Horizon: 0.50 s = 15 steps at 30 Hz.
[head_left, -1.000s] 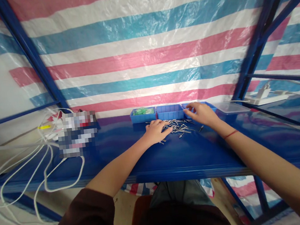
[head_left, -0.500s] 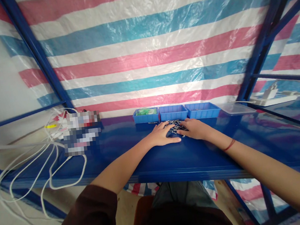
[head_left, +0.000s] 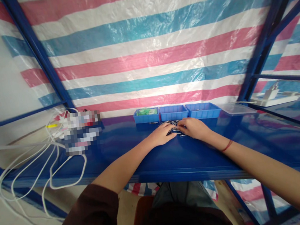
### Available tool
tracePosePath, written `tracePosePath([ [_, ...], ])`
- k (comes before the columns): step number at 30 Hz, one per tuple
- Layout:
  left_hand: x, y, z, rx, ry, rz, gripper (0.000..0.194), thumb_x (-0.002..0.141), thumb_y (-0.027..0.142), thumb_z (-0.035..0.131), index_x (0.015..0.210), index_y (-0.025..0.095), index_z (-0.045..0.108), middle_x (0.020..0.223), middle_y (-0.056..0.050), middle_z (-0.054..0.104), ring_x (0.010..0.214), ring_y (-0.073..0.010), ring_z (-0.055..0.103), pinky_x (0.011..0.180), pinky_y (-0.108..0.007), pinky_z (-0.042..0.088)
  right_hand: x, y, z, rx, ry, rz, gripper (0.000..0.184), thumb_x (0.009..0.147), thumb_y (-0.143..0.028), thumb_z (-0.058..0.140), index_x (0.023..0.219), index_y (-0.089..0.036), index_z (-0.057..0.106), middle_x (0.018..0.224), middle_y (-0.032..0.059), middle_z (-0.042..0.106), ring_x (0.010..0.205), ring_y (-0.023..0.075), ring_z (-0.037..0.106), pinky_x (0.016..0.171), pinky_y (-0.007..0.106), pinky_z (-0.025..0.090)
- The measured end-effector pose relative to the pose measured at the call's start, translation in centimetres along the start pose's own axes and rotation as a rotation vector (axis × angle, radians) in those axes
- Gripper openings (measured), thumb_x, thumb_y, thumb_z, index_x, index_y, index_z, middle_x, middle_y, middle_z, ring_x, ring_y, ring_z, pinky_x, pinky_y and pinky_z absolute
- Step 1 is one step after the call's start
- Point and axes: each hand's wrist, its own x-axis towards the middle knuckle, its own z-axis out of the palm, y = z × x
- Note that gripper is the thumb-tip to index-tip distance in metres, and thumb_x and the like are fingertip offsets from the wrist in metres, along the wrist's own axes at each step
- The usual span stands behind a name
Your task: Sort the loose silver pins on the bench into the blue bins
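A pile of small metal pins lies on the blue shelf top, just in front of three blue bins. My left hand and my right hand meet at the pile from either side. Their fingers are curled and cupped around the pins, and the fingertips almost touch. Most of the pile is hidden under the fingers. A red string circles my right wrist.
The left blue bin holds something green. The middle bin and the right bin stand beside it against the striped tarp. A clear plastic tray sits further right. White cables loop over the shelf's left end.
My right hand came back from the right bin to the pile. Both hands closed in, pushing the scattered pins into a tight heap between them.
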Motion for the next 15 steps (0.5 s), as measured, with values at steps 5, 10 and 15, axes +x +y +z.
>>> tracePosePath([
  [5,0.02,0.10,-0.17,-0.013,0.084,-0.019,0.038,0.085,0.036,0.046,0.117,0.017,0.053,0.115,-0.010,0.057,0.108,-0.0221,0.053,0.095,-0.034,0.040,0.06,-0.27,-0.16,0.122,0.082,-0.022,0.027,0.087,-0.032,0.041,0.094,-0.021,0.065,0.090,0.0062,0.067,0.080,0.0185,0.061,0.067,0.025,0.040],
  [10,0.22,0.25,-0.66,-0.090,0.197,-0.041,0.025,0.086,0.032,0.045,0.097,0.019,0.063,0.095,-0.004,0.065,0.091,-0.0173,0.059,0.084,-0.028,0.044,0.21,-0.28,-0.03,0.376,0.158,-0.079,0.027,0.085,-0.032,0.043,0.089,-0.018,0.066,0.080,0.0043,0.068,0.067,0.0157,0.059,0.064,0.026,0.043],
  [15,0.36,0.29,-0.77,-0.229,0.270,-0.067,0.023,0.085,0.032,0.046,0.090,0.018,0.064,0.089,-0.002,0.067,0.084,-0.0149,0.061,0.078,-0.024,0.044,0.18,-0.49,-0.13,0.596,0.239,-0.033,0.027,0.081,-0.035,0.046,0.085,-0.017,0.066,0.078,0.0042,0.068,0.067,0.0159,0.060,0.062,0.027,0.044],
])
